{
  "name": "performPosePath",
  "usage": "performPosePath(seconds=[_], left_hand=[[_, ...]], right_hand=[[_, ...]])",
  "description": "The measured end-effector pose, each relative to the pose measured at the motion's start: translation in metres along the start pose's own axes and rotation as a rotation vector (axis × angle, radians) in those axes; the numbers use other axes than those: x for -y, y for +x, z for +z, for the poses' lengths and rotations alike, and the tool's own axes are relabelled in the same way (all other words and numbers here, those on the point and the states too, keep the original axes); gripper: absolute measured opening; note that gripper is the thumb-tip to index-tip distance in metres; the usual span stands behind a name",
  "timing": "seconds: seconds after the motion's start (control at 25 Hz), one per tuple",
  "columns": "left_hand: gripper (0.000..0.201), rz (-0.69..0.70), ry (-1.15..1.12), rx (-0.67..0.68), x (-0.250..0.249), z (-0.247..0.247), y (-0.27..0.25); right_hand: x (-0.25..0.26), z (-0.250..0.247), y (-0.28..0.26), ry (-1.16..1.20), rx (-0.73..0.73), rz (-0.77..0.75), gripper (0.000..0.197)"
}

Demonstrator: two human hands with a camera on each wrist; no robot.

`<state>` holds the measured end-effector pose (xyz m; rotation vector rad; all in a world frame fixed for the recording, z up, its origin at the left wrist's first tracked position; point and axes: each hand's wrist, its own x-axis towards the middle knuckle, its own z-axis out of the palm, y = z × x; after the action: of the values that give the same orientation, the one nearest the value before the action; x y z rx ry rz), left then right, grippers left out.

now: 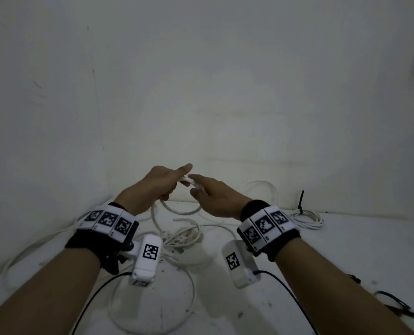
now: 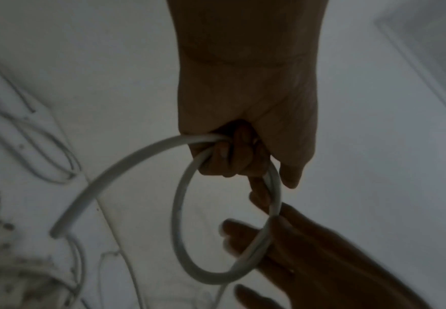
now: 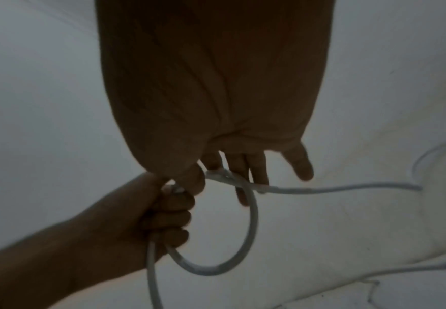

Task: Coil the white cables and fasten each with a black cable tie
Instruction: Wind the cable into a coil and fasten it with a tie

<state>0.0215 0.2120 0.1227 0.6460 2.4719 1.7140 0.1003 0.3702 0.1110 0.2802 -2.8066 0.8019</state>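
A white cable [image 1: 187, 181] is held up above the white table [image 1: 334, 262] between both hands. My left hand [image 1: 162, 183] grips it in a fist [image 2: 232, 154] and a single round loop [image 2: 175, 219] hangs from that grip. One free end [image 2: 55, 232] sticks out to the side. My right hand [image 1: 210, 197] is just right of the left, fingers straight and spread [image 3: 258, 167], with the cable lying across them [image 3: 242, 184] beside the thumb. From there the cable trails off to the right [image 3: 348, 189].
A finished white coil [image 1: 307, 218] with an upright black tie [image 1: 300, 201] lies at the back right against the wall. A tangle of loose white cables [image 1: 184, 235] lies under the hands. Loose black ties [image 1: 399, 308] lie near the right forearm.
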Motion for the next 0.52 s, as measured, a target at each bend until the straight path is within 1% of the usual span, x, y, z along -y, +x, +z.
performPosePath(seconds=[0.04, 0.08, 0.12, 0.2, 0.28, 0.36, 0.44, 0.52], left_hand=[[0.046, -0.006, -0.034, 0.038, 0.001, -0.002, -0.004], [0.043, -0.020, -0.065, 0.089, 0.003, -0.005, -0.008], [0.037, -0.043, -0.124, 0.151, 0.005, -0.009, -0.011], [0.024, -0.111, -0.317, 0.268, 0.009, -0.012, -0.019], [0.022, -0.155, -0.481, 0.332, 0.011, -0.009, -0.025], [0.027, -0.123, -0.491, 0.337, 0.012, -0.004, -0.030], [0.032, -0.089, -0.433, 0.303, 0.011, 0.003, -0.032], [0.031, -0.088, -0.427, 0.248, 0.007, 0.012, -0.032]], right_hand=[[-0.001, 0.003, -0.002, 0.061, -0.039, -0.023, 0.038], [-0.005, 0.005, -0.007, 0.113, -0.065, -0.038, 0.033], [-0.009, 0.005, -0.011, 0.162, -0.061, -0.048, 0.033], [-0.014, 0.001, -0.021, 0.238, -0.009, -0.040, 0.033], [-0.017, -0.005, -0.029, 0.346, 0.005, -0.024, 0.030], [-0.019, -0.009, -0.037, 0.399, -0.031, -0.018, 0.029], [-0.024, -0.009, -0.045, 0.400, -0.088, -0.044, 0.028], [-0.029, -0.004, -0.050, 0.445, -0.170, -0.076, 0.026]])
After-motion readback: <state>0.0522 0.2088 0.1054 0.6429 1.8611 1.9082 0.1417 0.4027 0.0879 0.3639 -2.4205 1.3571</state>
